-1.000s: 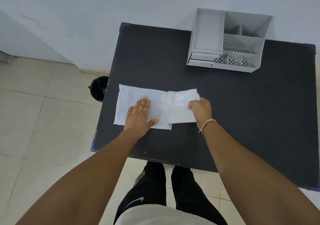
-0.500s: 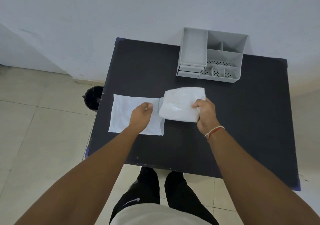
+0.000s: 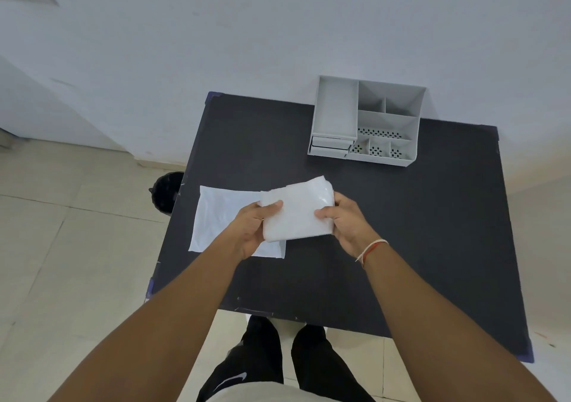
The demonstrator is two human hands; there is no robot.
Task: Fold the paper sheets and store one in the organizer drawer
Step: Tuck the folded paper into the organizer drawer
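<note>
- Two hands now hold the folded paper point(image 3: 298, 213) above the bench point(image 3: 432, 216), on the near side of the organizer point(image 3: 367, 120); half a second ago only the right hand carried it.
- Left hand point(image 3: 251, 231): its grip is pinched on the left edge of the folded paper, thumb on top and fingers underneath. Half a second ago it was a loose fist resting on the flat sheet point(image 3: 222, 216), and a second ago it lay spread flat on that sheet.
- Right hand point(image 3: 346, 222): its grip is closed on the right edge of the folded paper, thumb on the top face. A thread band point(image 3: 369, 248) circles the wrist.
- Folded paper: it sits well nearer than the organizer and a little to its left, its left part overlapping the flat sheet from above. A second ago it lay on the bench against that sheet.
- Flat sheet: it lies on the bench, well left of the organizer and nearer, close to the bench's left edge; the left hand covers its right part. It has kept its place through the earlier frames.
- Organizer: it stands at the far edge of the bench against the wall, its drawer point(image 3: 330, 146) at the lower left corner pushed in, as before.
- Bin point(image 3: 165, 191): a dark bin stands on the floor, far left of the organizer, just past the bench's left edge.
</note>
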